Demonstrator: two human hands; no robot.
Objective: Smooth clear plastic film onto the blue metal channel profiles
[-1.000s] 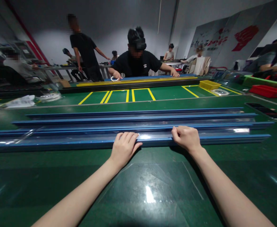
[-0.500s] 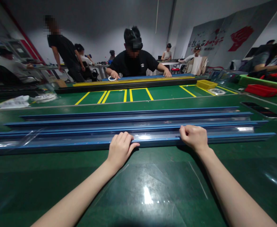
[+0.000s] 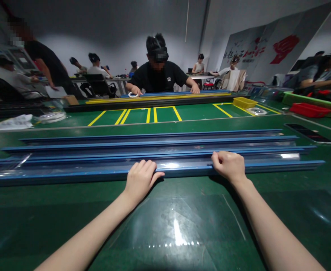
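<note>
Across the table in front of me lies a long blue channel profile (image 3: 97, 175) with a clear, shiny strip (image 3: 171, 164) along its inside. My left hand (image 3: 141, 177) is wrapped over its front edge, fingers inside the channel and thumb lying along the near side. Farther right, my right hand (image 3: 229, 165) is curled into a fist on the same edge. A small dark tip shows beside that fist; what the fingers hold is hidden. Several similar blue profiles (image 3: 151, 132) lie parallel behind the front one.
Clear plastic sheet (image 3: 179, 214) lies flat on the green table nearer me. A phone (image 3: 309, 133) is at right, with a red tray (image 3: 310, 110) and yellow tray (image 3: 244, 102) beyond. Opposite, a co-worker (image 3: 159, 71) leans over yellow and blue profiles; others sit behind.
The view has shifted slightly. My hands stay at nearly the same places on the front profile. A standing person at the back left has moved farther left.
</note>
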